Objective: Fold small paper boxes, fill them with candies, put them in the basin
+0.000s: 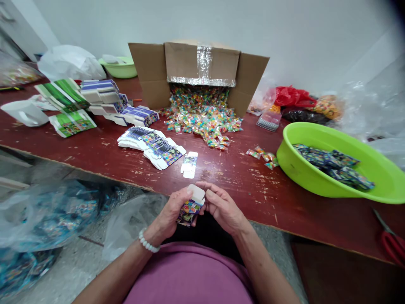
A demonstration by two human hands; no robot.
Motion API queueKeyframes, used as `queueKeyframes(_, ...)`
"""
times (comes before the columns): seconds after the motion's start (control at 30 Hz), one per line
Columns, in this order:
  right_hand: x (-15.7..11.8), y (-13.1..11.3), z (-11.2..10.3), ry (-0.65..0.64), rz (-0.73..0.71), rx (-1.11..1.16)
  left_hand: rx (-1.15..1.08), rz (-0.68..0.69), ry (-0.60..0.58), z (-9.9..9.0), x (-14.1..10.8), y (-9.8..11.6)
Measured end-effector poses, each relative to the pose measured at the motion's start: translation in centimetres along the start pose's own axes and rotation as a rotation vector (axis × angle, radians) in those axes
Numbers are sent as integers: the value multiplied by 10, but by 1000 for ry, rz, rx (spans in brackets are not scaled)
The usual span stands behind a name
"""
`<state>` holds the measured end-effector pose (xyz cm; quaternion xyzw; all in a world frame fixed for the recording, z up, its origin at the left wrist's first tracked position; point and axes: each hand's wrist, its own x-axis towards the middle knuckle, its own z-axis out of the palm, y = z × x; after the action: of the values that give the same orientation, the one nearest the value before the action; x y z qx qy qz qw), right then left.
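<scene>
My left hand [175,211], with a pale bead bracelet on its wrist, grips a small printed candy box [189,210] in front of my lap. The box is tilted, its white top flap raised. My right hand [223,207] is closed at the right edge of the box, thumb and fingers by the flap; some fingertips are hidden behind it. Just beyond my hands, a single flat carton [190,164] lies on the red table [228,177]. To its left spreads a fanned row of folded flat cartons [152,143].
An open cardboard box [202,63] spills wrapped candies [204,120] at the back. On the right stand a green basin [316,181] holding filled packs and red-handled scissors [392,242]. Bundled cartons [104,99] and a white mug [27,112] sit left. Plastic bags [63,215] lie below the table's edge.
</scene>
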<state>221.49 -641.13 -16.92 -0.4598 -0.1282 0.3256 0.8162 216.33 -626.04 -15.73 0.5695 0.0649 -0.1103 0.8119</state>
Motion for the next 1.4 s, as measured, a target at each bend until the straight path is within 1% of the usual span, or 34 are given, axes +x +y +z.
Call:
queueKeyframes(0.03, -1, 1, -1, -11, 1, 28, -43, 2, 6, 0, 0, 0)
queueKeyframes(0.1, -1, 5, -2, 2, -13, 5, -88, 6, 21, 0, 0, -1)
queueKeyframes(0.17, 1, 8, -3, 37, -43, -87, -87, 6, 36, -1, 0, -4)
queueKeyframes(0.23, 4, 10, -2, 70, -99, -243, -49, 6, 33, -1, 1, -5)
queueKeyframes(0.33, 7, 8, 0, 124, -279, -565, -14, -4, 27, -2, 1, -7)
queueKeyframes(0.4, 6, 4, 0, 153, -423, -732, -67, -58, 30, -1, 1, -7)
queueKeyframes(0.43, 5, 2, 0, 147, -484, -791, -115, -103, 24, -1, 1, -7)
queueKeyframes(0.5, 1, -2, -2, 87, -587, -891, -218, -192, 2, 0, 1, -7)
queueKeyframes(0.57, -3, -4, -3, 15, -639, -981, -284, -242, -12, 1, 2, -7)
queueKeyframes(0.6, -5, -3, -4, 5, -635, -1012, -292, -248, -8, 2, 3, -7)
queueKeyframes(0.67, -7, -1, -3, 67, -564, -1014, -258, -227, 22, 5, 4, -7)
queueKeyframes(0.73, -6, 3, -2, 155, -435, -950, -194, -169, 72, 7, 4, -8)
queueKeyframes(0.8, -3, 6, 0, 199, -310, -825, -157, -110, 110, 9, 4, -8)
queueKeyframes(0.87, 2, 6, 3, 183, -224, -641, -150, -116, 110, 9, 3, -9)
queueKeyframes(0.93, 6, 4, 4, 145, -192, -471, -141, -161, 108, 7, 4, -10)
queueKeyframes(0.97, 6, 3, 5, 125, -190, -433, -135, -178, 116, 6, 4, -10)
queueKeyframes(1.0, 6, 2, 5, 113, -207, -448, -132, -184, 128, 4, 4, -10)
queueKeyframes(1.07, 4, 3, 6, 109, -288, -610, -162, -179, 138, 2, 6, -8)
queueKeyframes(1.17, -2, 8, 6, 99, -442, -870, -236, -189, 106, 1, 8, -4)
queueKeyframes(1.27, -6, 16, 6, 77, -538, -1053, -274, -125, 180, 1, 12, -3)
queueKeyframes(1.33, -7, 19, 6, 59, -563, -1212, -289, -70, 248, 2, 15, -6)
queueKeyframes(1.4, -7, 21, 6, 59, -576, -1355, -260, -42, 265, 4, 17, -8)
